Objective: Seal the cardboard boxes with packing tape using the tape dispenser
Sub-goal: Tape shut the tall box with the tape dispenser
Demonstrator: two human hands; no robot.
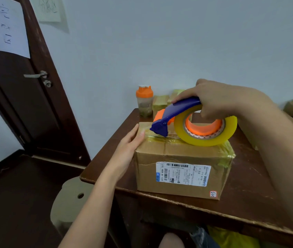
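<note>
Both hands work a cardboard box [183,169] on the brown surface [249,199]. Left hand [127,149] lies flat against its left end; right hand [219,99] grips the tape dispenser [176,113], blade on the top seam. Brace firmly, press down, tear cleanly.

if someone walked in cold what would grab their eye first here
Most likely the tape dispenser, blue with an orange hub and a fat yellowish roll, gripped by the right hand on top of the cardboard box in mid-frame. Next, the left hand laid flat against the box's left end, steadying it on the dark wooden table. Behind stands a bottle with an orange lid.
</note>
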